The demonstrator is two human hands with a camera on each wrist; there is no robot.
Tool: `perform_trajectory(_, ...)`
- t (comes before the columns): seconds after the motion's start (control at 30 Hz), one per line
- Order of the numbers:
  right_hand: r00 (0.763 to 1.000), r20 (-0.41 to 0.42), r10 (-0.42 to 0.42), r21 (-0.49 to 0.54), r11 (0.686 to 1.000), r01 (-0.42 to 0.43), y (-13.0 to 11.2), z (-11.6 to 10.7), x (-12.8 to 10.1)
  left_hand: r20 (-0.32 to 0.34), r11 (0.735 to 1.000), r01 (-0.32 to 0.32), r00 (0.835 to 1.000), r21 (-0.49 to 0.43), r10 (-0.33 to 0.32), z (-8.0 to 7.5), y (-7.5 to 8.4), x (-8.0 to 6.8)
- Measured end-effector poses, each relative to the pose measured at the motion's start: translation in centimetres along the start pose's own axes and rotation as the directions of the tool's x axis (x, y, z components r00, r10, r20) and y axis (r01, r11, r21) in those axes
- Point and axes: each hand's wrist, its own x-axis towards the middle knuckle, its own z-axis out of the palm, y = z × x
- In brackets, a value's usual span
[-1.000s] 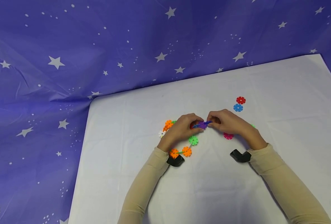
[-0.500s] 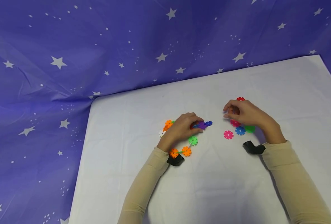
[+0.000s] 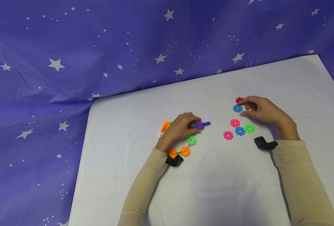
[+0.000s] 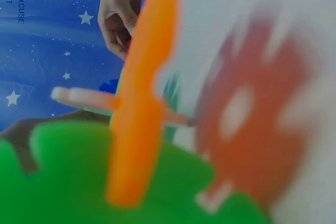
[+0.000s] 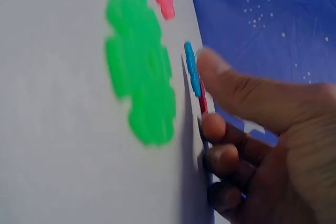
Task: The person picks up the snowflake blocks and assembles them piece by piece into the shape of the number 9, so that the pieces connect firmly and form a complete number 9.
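Note:
A linked chain of slotted plastic discs curves around my left hand point(image 3: 181, 127) in the head view. That hand pinches the chain near a purple disc point(image 3: 200, 125), and a dark blue disc point(image 3: 208, 123) sticks out to the right. Part of the chain is hidden under the hand. My right hand point(image 3: 264, 110) hovers with thumb and index finger apart, beside a light blue disc point(image 3: 237, 108) and a red disc point(image 3: 239, 100). Nothing shows between its fingers. Close to the left wrist camera are a blurred orange disc point(image 4: 139, 103) and a green disc point(image 4: 68, 177) of the chain.
Loose pink point(image 3: 235, 123), blue point(image 3: 240, 131) and green point(image 3: 249, 129) discs lie on the white tablecloth point(image 3: 212, 188), with another pink disc point(image 3: 228, 135) to their left. Behind the table hangs a purple starry cloth point(image 3: 144, 40).
My right hand has let go of the dark blue disc and moved right and away from me to the red and light blue discs. The left hand stays nearly still on the chain.

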Motion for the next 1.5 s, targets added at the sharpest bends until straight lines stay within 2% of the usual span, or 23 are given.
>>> perform_trajectory(0.17,1.000,0.006,-0.023,-0.076,0.997,0.023,-0.3,0.4,0.5,-0.006,1.000,0.000,1.000,-0.022,0.000,-0.2,-0.1,-0.1)
perform_trajectory(0.3,1.000,-0.007,-0.021,-0.098,0.995,0.021,-0.4,0.5,0.7,-0.010,1.000,-0.010,1.000,-0.029,0.010,-0.2,-0.1,-0.1)
perform_trajectory(0.53,0.999,-0.002,0.039,-0.064,0.997,-0.039,-0.6,0.6,0.7,0.005,1.000,0.006,1.000,0.014,-0.006,-0.8,0.5,-0.5)
perform_trajectory(0.7,1.000,-0.014,0.028,-0.026,0.999,-0.029,-1.3,0.4,0.6,-0.021,1.000,0.004,1.000,0.030,-0.003,-1.6,1.4,-0.5)
perform_trajectory(0.8,1.000,-0.017,0.004,0.054,0.999,-0.003,-2.0,0.3,0.5,-0.036,1.000,0.003,0.999,0.026,-0.002,-1.4,2.0,0.0)
perform_trajectory(0.93,0.996,0.076,-0.055,0.233,0.972,0.035,-3.6,1.1,0.6,-0.046,0.999,0.023,0.999,0.025,-0.022,-0.4,2.2,0.6)
perform_trajectory(1.07,0.971,0.222,-0.090,0.354,0.935,0.005,-4.8,2.6,1.2,-0.088,0.999,0.034,0.996,0.024,-0.032,0.8,2.0,0.8)
perform_trajectory(1.2,0.950,0.297,-0.099,0.378,0.925,-0.022,-5.1,3.8,1.6,-0.121,0.999,0.032,0.992,0.030,-0.028,1.3,1.9,0.9)
perform_trajectory(1.33,0.945,0.311,-0.105,0.387,0.922,-0.025,-5.4,4.1,1.5,-0.136,0.998,0.025,0.991,0.063,-0.017,1.6,1.9,0.9)
perform_trajectory(1.5,0.939,0.324,-0.115,0.412,0.911,-0.030,-5.9,4.1,1.4,-0.165,0.998,0.021,0.986,0.062,-0.010,1.8,2.0,0.9)
